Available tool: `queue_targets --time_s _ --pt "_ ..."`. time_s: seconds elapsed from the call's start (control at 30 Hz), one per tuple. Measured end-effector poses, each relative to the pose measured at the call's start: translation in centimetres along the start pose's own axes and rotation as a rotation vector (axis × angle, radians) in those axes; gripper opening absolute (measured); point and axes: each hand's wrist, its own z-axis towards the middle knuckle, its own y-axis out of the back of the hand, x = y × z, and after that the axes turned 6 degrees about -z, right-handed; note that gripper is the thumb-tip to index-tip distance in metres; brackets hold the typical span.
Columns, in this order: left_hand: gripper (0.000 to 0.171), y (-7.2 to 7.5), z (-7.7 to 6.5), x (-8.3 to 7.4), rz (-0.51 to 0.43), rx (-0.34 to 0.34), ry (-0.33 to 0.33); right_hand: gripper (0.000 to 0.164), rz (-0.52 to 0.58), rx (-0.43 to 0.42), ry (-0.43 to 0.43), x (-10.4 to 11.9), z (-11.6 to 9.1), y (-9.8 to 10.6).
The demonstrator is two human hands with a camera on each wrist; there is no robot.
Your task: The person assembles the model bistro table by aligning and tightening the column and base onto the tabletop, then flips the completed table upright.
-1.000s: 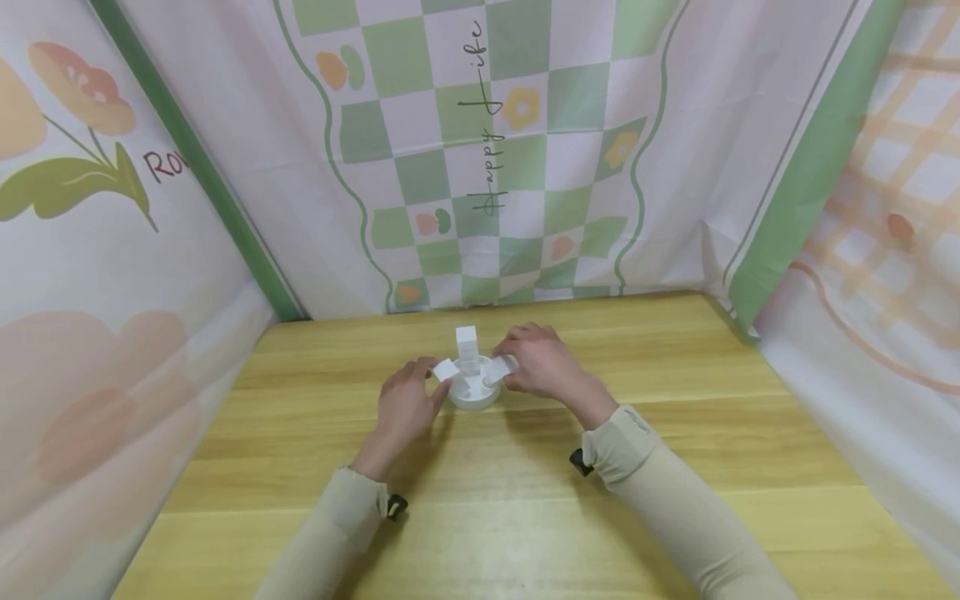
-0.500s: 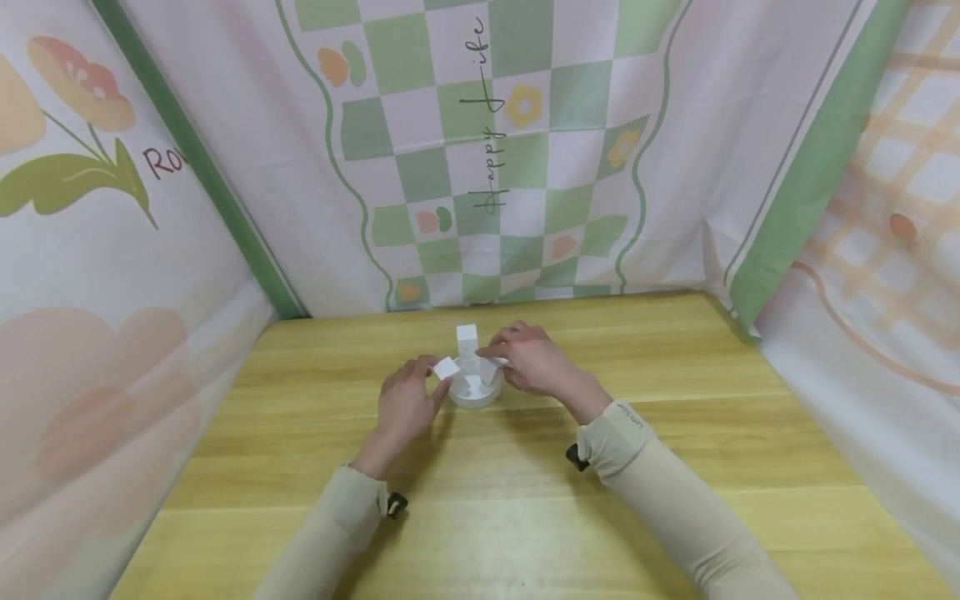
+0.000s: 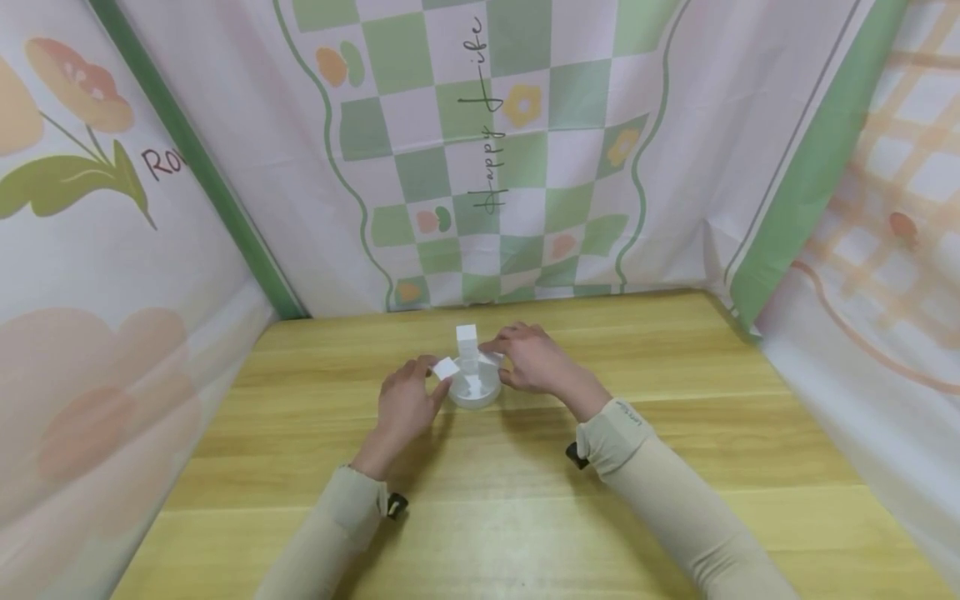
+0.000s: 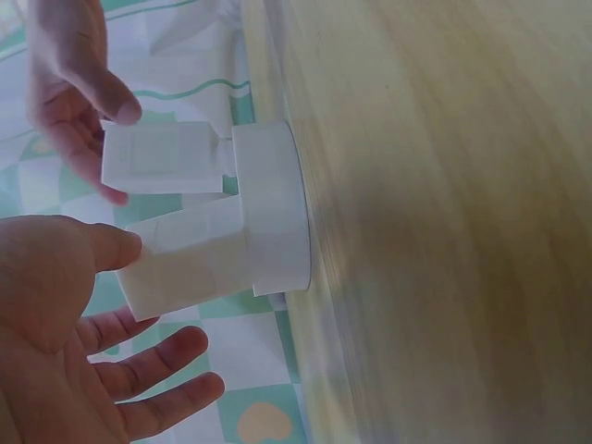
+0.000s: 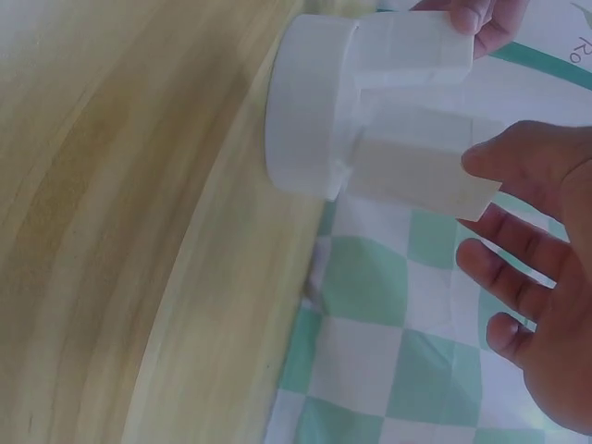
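Note:
A round white base (image 3: 474, 400) stands on the table, with white rectangular boxes upright around it. My left hand (image 3: 405, 404) pinches the left box (image 3: 446, 368) near its top between thumb and forefinger; the left wrist view shows this box (image 4: 190, 259) leaning outward, its lower end at the base rim. At the other side, my right hand (image 3: 538, 362) pinches the right box (image 5: 425, 171) by its outer end. A narrow neck under that box meets the base in the left wrist view. A third box (image 3: 467, 337) rises at the back, untouched.
The wood-grain table (image 3: 480, 517) ends at a patterned cloth (image 3: 517, 167) hanging behind the base. More printed cloth hangs at left (image 3: 112, 333) and right (image 3: 885, 275).
My right hand has shifted slightly left and back, and the right box has turned inward over the base. My left hand and its box have stayed nearly still.

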Motion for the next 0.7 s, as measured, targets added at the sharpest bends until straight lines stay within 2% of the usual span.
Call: queue_targets --time_s 0.27,0.47,0.7 --pt "0.045 -0.1 -0.1 0.2 0.001 -0.007 -0.011 0.043 0.064 -0.039 -0.068 0.3 0.6 -0.6" --pt "0.045 -0.1 -0.1 0.3 0.013 -0.029 -0.036 0.047 0.152 -0.056 -0.052 0.5 1.1 -1.0" --pt "0.044 -0.1 0.1 0.2 0.01 -0.021 -0.02 0.055 0.005 0.004 -0.079 0.4 1.3 -1.2"
